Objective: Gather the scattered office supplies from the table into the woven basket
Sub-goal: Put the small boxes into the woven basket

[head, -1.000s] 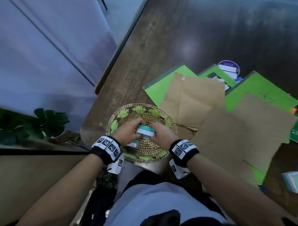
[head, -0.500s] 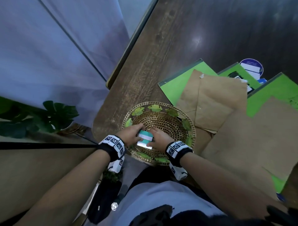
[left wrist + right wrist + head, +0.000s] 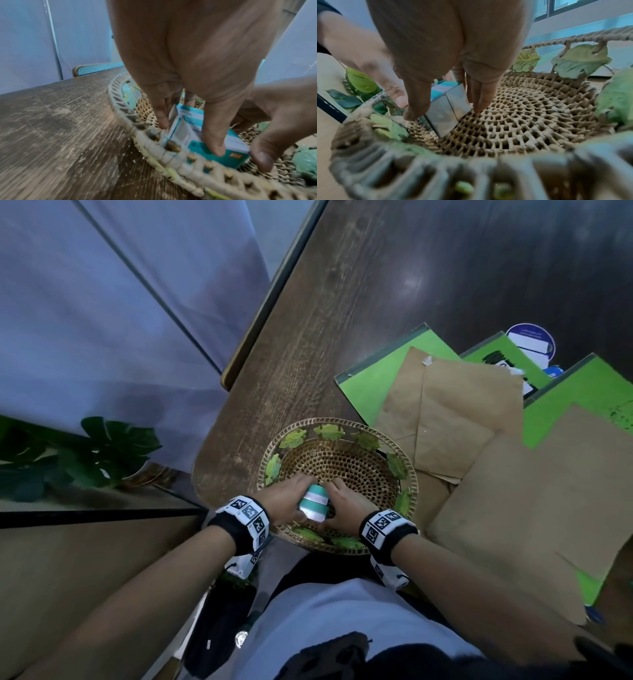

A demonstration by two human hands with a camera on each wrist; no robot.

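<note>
Head view: both hands are down in the woven basket (image 3: 337,455) on the bench (image 3: 308,337), left hand (image 3: 286,501) and right hand (image 3: 342,505) clamped on a small teal-and-white box (image 3: 314,503), brown envelopes (image 3: 455,419) just beside. Left wrist view: thumb and fingers (image 3: 213,138) pinch the box by the near rim. Right wrist view: fingertips (image 3: 479,100) hold it tilted on the weave.

"MAX" on teal box (image 3: 236,156)
</note>
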